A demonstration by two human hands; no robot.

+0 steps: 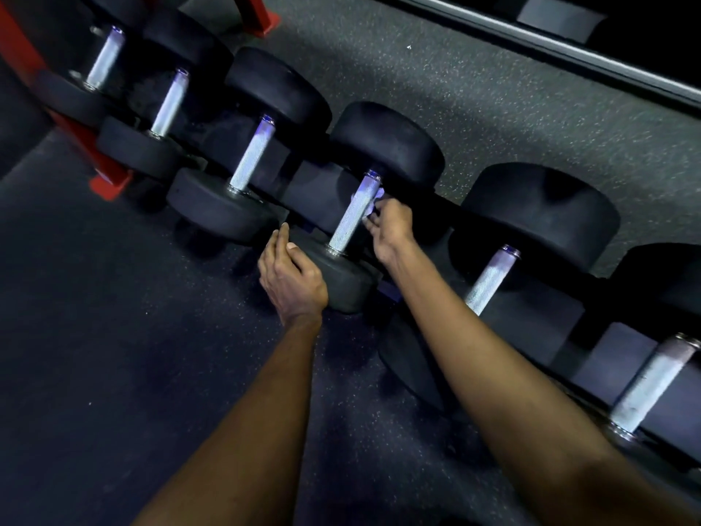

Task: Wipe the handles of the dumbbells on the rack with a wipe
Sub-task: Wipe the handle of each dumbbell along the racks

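Observation:
Several black dumbbells lie in a row on a low rack [622, 370], their knurled steel handles pointing toward me. At the middle dumbbell, my left hand [290, 277] rests flat against the near rubber head [343, 277]. My right hand [387, 231] reaches in beside that dumbbell's handle [352, 214] and pinches a small pale wipe [375, 201] against its right side near the far end. Most of the wipe is hidden behind the handle and my fingers.
Neighbouring handles lie to the left [252, 155] and to the right [489, 280]. A red rack leg [110, 180] stands at the left. Speckled dark rubber floor [113, 336] spreads in front; a metal rail [569, 43] runs along the back right.

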